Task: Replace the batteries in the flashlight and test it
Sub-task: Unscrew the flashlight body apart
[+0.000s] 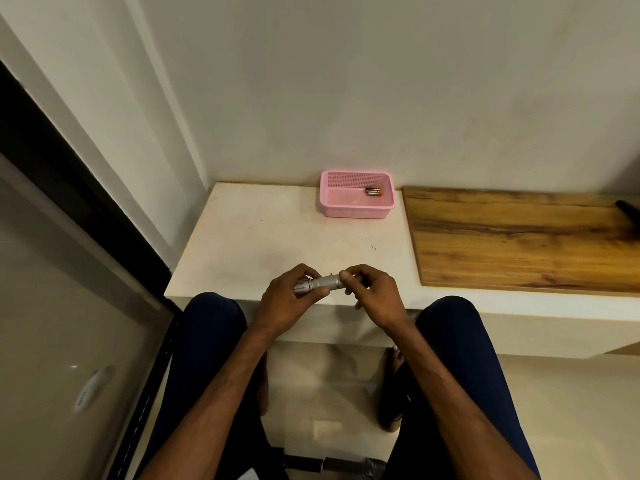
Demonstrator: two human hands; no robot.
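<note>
A small silver metal flashlight [320, 285] is held level, well in front of a pink plastic mesh basket [356, 211]. The left hand [287, 303] grips its head end, and the right hand [374, 296] pinches its tail end. Small dark cylindrical batteries [373, 192] lie inside the basket. The tail cap is probably being twisted, opening or closing unclear. Testing seems still to come.

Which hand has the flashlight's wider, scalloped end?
The left hand grips that end of the silver flashlight; the right hand pinches the narrower opposite end with thumb and fingertips.
</note>
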